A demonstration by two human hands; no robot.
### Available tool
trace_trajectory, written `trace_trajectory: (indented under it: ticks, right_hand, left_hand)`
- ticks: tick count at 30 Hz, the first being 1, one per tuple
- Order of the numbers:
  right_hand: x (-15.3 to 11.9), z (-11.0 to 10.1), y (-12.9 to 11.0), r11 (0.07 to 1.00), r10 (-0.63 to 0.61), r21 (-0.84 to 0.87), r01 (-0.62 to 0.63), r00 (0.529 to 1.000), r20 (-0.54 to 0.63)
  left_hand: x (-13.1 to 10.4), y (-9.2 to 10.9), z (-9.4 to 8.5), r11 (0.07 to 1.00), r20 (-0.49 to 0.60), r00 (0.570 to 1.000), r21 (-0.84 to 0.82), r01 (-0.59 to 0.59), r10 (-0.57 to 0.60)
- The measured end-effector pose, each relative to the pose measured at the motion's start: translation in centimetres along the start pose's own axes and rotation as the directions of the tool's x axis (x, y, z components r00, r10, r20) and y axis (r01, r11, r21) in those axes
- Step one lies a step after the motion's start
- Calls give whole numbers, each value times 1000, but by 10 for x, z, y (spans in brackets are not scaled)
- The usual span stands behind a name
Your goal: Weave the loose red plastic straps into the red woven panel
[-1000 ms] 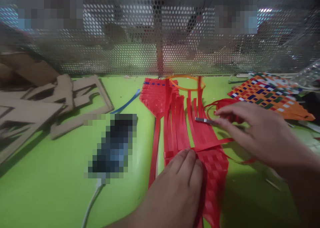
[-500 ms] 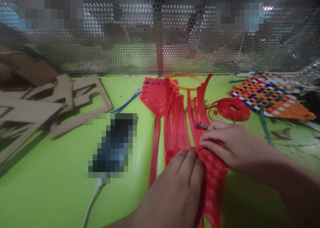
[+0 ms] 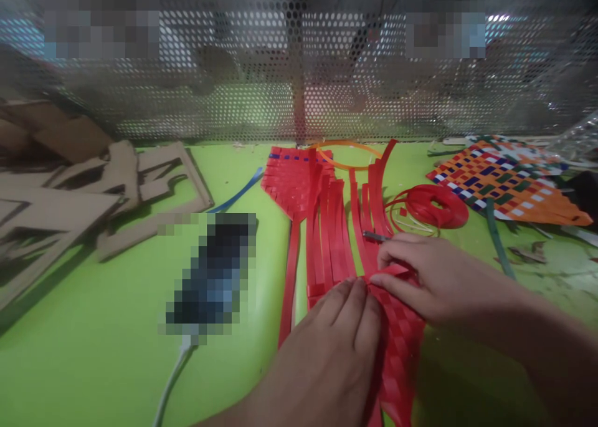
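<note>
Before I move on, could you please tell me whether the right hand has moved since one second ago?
Yes. Against the red coil, the right hand has moved left and nearer the camera, uncovering the coil.

Red weave [image 3: 399,352]: glossy, checkered, partly woven, lying lengthwise at lower centre of the frame; loose strips [image 3: 339,227] extend toward upper centre. Grey tool [image 3: 374,235]: slim, tip pointing left, over right-hand strips.

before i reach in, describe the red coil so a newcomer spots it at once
On the green table, look beyond the right hand, left of the multicoloured weave. The red coil there is wound into a flat ring, unlike the long red strips.
</note>
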State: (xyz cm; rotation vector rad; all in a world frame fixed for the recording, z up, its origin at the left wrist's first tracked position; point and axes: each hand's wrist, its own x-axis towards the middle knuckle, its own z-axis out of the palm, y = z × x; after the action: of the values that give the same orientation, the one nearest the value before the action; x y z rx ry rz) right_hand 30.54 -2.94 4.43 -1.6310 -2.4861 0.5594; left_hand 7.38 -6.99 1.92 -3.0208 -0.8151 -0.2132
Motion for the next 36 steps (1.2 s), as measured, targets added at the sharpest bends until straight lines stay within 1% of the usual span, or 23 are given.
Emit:
trace_trajectory:
  ticks: [4,9,14,16,18,23,33,36]
  right_hand:
    - [2,5,-5,1000,14,-8,-14,999,46]
    - [0,16,-9,1000,3,-29,-4,1000,-14]
    - [1,17,-10,999,-9,-31,8,1000,-5]
    - [2,16,-10,999,-25,-21,25,1000,1]
    - [2,15,-11,1000,-17,-18,17,1000,2]
    - [0,15,-17,996,78,-49,-78,997,-19]
    - [1,11,-18,991,135,-13,-134,990,50]
    - [1,9,-18,993,122,-11,-121,990,70]
  left_hand:
    - [-2,0,2,999,-11,1000,36,-13,14]
    - [0,0,4,997,-84,996,80,-18,25]
    - [3,-1,3,997,-114,993,79,-12,21]
    - [3,-1,3,997,-109,994,74,-5,13]
    - [2,-1,4,997,-107,994,71,3,4]
    - [1,1,5,997,-91,996,75,-1,7]
    - [1,1,4,997,-51,999,79,3,1]
    - [1,1,3,996,-41,999,85,-4,8]
